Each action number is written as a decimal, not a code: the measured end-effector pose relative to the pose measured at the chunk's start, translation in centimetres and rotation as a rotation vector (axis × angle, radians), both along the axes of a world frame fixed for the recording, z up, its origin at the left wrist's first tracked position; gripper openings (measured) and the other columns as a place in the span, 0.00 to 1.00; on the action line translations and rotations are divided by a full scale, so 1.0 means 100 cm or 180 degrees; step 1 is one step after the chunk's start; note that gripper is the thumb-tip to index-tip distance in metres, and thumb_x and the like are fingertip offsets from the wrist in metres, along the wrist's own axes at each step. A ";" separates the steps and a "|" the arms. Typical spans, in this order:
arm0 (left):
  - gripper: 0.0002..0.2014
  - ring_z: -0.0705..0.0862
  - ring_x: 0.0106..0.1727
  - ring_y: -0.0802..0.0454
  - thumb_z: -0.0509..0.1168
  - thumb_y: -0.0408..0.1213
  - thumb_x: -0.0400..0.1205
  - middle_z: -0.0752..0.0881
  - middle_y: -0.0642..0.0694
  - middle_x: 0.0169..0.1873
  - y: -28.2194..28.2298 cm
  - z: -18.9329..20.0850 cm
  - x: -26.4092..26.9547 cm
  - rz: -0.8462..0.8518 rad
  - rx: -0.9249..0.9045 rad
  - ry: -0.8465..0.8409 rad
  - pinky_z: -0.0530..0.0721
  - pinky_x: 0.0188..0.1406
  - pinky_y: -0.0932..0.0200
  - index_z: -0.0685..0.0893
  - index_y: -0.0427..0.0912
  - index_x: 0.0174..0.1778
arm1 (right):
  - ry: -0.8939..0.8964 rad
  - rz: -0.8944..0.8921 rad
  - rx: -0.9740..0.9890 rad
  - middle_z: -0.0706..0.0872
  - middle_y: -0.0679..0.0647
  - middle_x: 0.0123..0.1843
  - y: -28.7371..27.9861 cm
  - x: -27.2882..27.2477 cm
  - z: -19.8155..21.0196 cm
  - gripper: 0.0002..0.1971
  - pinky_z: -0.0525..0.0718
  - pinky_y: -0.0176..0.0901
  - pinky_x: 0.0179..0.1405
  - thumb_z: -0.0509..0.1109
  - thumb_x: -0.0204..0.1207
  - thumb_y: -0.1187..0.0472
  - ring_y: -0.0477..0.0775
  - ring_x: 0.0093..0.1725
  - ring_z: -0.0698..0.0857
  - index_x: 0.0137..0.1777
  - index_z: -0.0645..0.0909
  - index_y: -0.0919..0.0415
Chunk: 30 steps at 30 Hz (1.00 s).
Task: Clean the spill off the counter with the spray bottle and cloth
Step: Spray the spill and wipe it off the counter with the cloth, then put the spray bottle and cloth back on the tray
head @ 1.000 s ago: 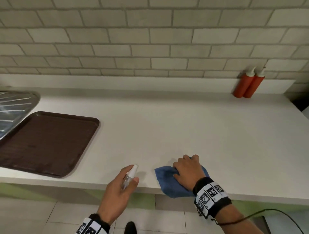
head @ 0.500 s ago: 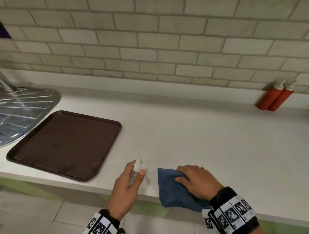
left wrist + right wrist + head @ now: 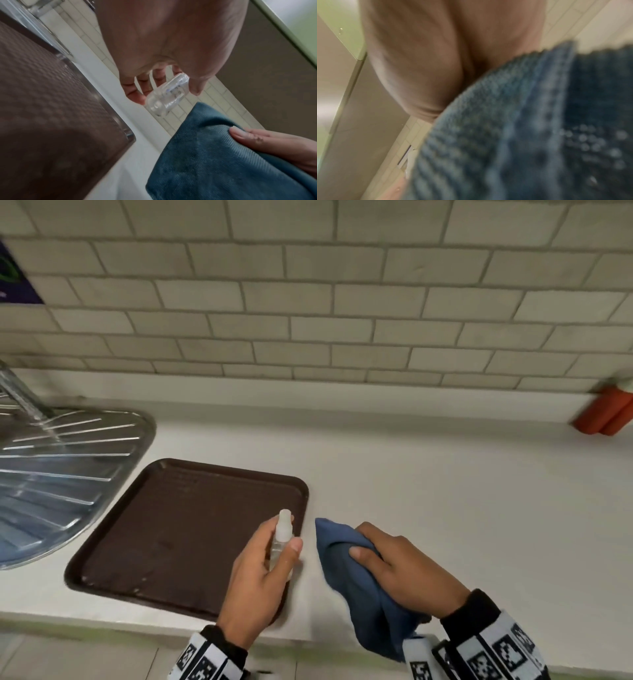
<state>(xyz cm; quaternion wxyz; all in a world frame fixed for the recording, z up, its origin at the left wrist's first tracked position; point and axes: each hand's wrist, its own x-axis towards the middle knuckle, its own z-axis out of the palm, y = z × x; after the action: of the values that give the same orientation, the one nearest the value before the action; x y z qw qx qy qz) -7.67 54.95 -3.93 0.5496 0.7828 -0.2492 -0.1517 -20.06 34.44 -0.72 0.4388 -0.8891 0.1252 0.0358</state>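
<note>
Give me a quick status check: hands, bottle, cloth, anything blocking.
Left hand grips spray bottle above brown tray. Right hand grips blue cloth, bunched at counter edge. No spill visible; nothing blocking.

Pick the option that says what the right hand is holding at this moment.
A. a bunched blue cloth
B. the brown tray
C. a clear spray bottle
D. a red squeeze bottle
A: the right hand grips the bunched blue cloth, its thumb pressed into the fabric, while the clear spray bottle sits in the left hand over the corner of the brown tray.
</note>
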 end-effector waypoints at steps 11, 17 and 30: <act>0.22 0.86 0.56 0.59 0.68 0.63 0.79 0.82 0.56 0.56 0.068 -0.014 0.067 0.1016 0.0196 -0.0333 0.86 0.62 0.44 0.81 0.64 0.68 | -0.0055 0.0219 0.0607 0.86 0.56 0.48 0.050 0.097 -0.002 0.10 0.83 0.55 0.53 0.57 0.88 0.47 0.54 0.48 0.86 0.55 0.74 0.53; 0.18 0.86 0.57 0.56 0.70 0.54 0.81 0.83 0.53 0.55 0.101 -0.018 0.098 0.1355 0.0382 -0.0389 0.84 0.66 0.44 0.82 0.62 0.68 | 0.0082 -0.0118 0.1383 0.84 0.60 0.61 0.086 0.157 -0.017 0.12 0.82 0.56 0.66 0.58 0.88 0.52 0.57 0.60 0.85 0.63 0.75 0.60; 0.20 0.87 0.48 0.48 0.66 0.65 0.77 0.86 0.45 0.47 0.127 -0.060 0.260 0.0992 0.0618 -0.0500 0.87 0.54 0.39 0.82 0.58 0.59 | 0.0371 -0.1400 0.3343 0.80 0.55 0.73 0.123 0.250 -0.059 0.19 0.81 0.76 0.63 0.59 0.89 0.54 0.61 0.68 0.82 0.78 0.66 0.47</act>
<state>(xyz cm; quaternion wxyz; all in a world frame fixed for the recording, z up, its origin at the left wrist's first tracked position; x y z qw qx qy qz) 18.36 67.70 -9.95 0.4672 0.8707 -0.1513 -0.0266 4.89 46.75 -6.58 0.8113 -0.5013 0.2967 0.0500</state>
